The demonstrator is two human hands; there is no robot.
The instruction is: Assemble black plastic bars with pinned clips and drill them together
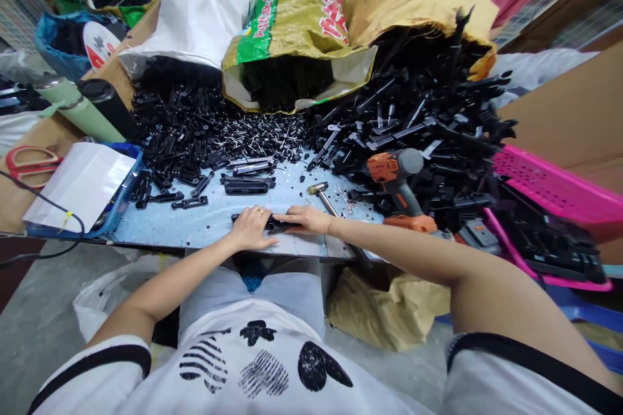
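At the table's front edge, my left hand [253, 228] and my right hand [307, 220] are both closed on a black elongated part [280, 225]. Fingers cover much of it, so its exact kind is hidden. Just right of my right hand lies a small hammer [324, 194], its handle slanting toward me. Farther back, several finished-looking black bar-shaped pieces [249, 185] are lined up side by side. Loose black pieces [189, 202] lie to the left of them.
An orange cordless drill [398, 178] stands at right beside a heap of black parts [438, 136]. Small metal pins [267, 136] are piled at the back before open sacks [296, 65]. A blue basket [104, 227] with paper stands left; a pink basket [559, 185] stands right.
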